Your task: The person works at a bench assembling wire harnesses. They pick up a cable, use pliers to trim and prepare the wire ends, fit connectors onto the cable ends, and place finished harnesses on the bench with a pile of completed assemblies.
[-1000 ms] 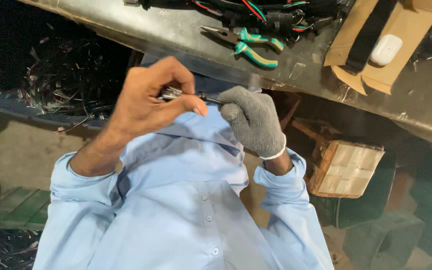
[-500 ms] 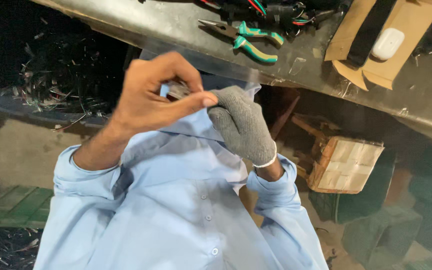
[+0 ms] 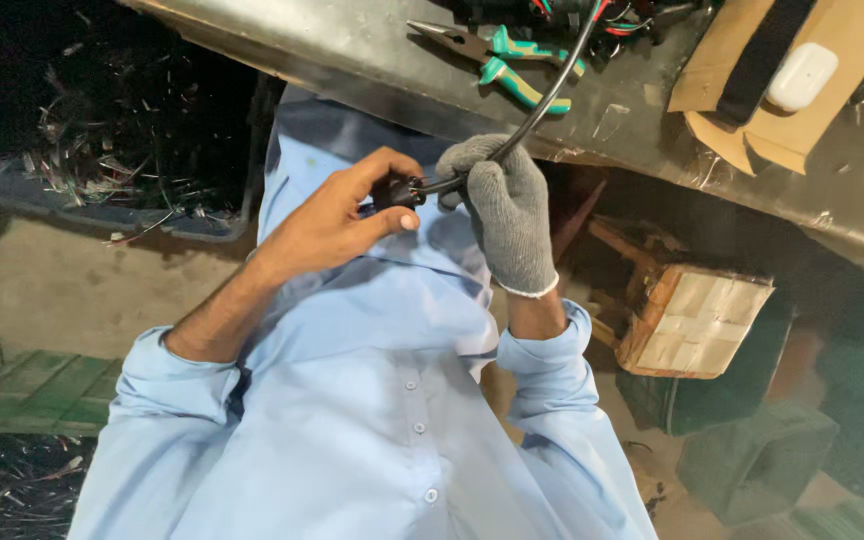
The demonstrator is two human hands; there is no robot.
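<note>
Currently the bare left hand (image 3: 337, 215) pinches a small black connector (image 3: 395, 192) between thumb and fingers (image 3: 384, 165), held above the lap, in front of the blue shirt (image 3: 372, 400). Just to its right the gloved right hand (image 3: 502, 205) is closed around the black cable (image 3: 532, 115), which leaves the connector and runs up and right to the bench (image 3: 352, 50). Cable axis: diagonal. Hands nearly touching; left is on the connector. Green-handled pliers (image 3: 512, 65) lie on the bench, beyond the hands.

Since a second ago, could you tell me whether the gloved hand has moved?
Yes: the gloved hand now sits closer to the green pliers on the bench, gripping the black cable.
</note>
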